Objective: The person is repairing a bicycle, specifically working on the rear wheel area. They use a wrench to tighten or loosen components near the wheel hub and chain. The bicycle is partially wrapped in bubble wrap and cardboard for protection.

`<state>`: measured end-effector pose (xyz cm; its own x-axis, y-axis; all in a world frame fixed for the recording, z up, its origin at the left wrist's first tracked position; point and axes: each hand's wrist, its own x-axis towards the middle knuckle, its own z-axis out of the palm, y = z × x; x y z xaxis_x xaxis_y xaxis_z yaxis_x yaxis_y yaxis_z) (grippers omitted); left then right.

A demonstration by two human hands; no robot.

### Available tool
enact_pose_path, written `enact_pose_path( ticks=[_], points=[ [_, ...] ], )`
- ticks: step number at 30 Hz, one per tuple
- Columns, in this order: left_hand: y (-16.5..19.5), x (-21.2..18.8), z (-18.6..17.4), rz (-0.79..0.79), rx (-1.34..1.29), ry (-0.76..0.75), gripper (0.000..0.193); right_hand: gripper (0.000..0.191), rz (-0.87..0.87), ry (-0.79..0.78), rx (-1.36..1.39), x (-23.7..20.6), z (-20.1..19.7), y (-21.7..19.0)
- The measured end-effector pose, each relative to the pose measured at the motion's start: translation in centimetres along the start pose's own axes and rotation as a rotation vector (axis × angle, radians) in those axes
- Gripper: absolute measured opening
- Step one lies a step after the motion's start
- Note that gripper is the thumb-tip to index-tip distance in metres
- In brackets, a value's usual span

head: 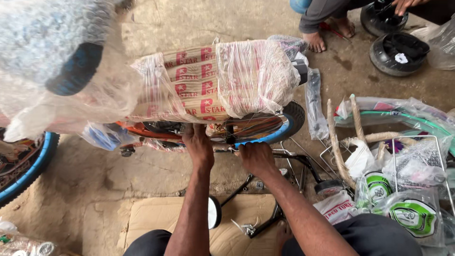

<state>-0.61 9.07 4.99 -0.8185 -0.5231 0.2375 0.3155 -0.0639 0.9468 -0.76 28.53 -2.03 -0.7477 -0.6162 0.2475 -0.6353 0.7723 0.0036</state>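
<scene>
1. Head view: your left hand (199,144) reaches under the plastic-wrapped small bike (213,85). You cannot tell what its grip holds.
2. Your right hand (256,159) is closed around a thin black metal bar (227,150) beside the blue-rimmed wheel (284,128).
3. The bike stands on the concrete floor (156,170), just past the flat cardboard (156,215) at your knees.

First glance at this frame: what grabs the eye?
The plastic-wrapped bicycle at centre, its frame bundled in red-and-tan printed cardboard. Below it, the left hand and right hand reach in at the blue-rimmed wheel. At right lies a heap of bagged parts; another person's bare foot shows at top.
</scene>
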Motion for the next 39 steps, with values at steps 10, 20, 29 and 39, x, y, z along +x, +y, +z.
enact_pose_path(
  ticks=[10, 20, 29, 39],
  points=[
    [-3.0, 0.2, 0.6, -0.130, -0.394, 0.133, 0.033, 0.020, -0.003, -0.114, 0.020, 0.4, -0.7, 0.1],
    [-4.0, 1.2, 0.3, -0.231, -0.428, 0.125, 0.023, 0.018, -0.009, 0.020, -0.056, 0.0, 0.5, -0.2],
    [-6.8, 0.7, -0.5, 0.088, 0.370, 0.197, 0.022, 0.014, -0.012, 0.083, -0.046, -0.2, 0.0, -0.4],
    [-2.3, 0.7, 0.0, -0.049, -0.221, -0.029, 0.032, 0.019, 0.108, -0.264, 0.058, 1.1, -1.2, -0.3]
  ],
)
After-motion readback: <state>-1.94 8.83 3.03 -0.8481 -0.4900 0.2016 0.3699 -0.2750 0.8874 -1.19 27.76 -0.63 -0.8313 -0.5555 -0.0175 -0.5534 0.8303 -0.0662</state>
